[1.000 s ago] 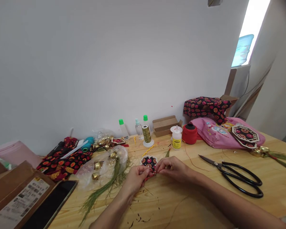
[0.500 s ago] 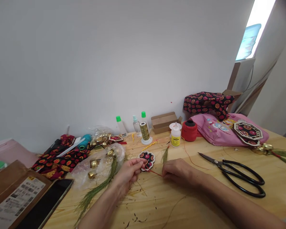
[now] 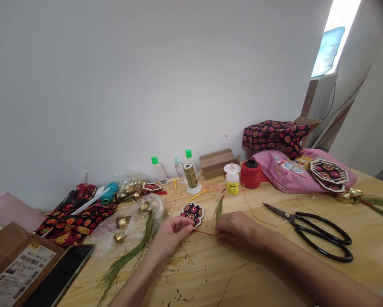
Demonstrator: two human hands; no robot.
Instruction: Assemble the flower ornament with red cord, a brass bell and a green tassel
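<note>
A scalloped pendant (image 3: 193, 212) with a dark patterned face and pale rim lies on the table in front of me. My left hand (image 3: 177, 230) pinches its lower edge between thumb and fingers. From there a short red cord (image 3: 206, 233) runs taut to my right hand (image 3: 233, 228), whose curled fingers grip its other end; the fingertips are partly hidden. Just beyond my right hand lies a small green tassel (image 3: 219, 208). A long green tassel (image 3: 130, 256) stretches beside my left forearm.
Large black-handled scissors (image 3: 322, 232) lie at right. Behind stand a glue bottle (image 3: 233, 183), a red thread spool (image 3: 251, 174), a green-gold thread spool (image 3: 190, 177) and a cardboard box (image 3: 219, 164). Gold bells (image 3: 122, 222) on plastic, a phone (image 3: 60, 277) and a carton (image 3: 17, 264) are at left.
The view has shifted slightly. My left thumb and fingers have moved from over the pendant's face to its lower edge, uncovering more of it. My right hand still holds the cord.
</note>
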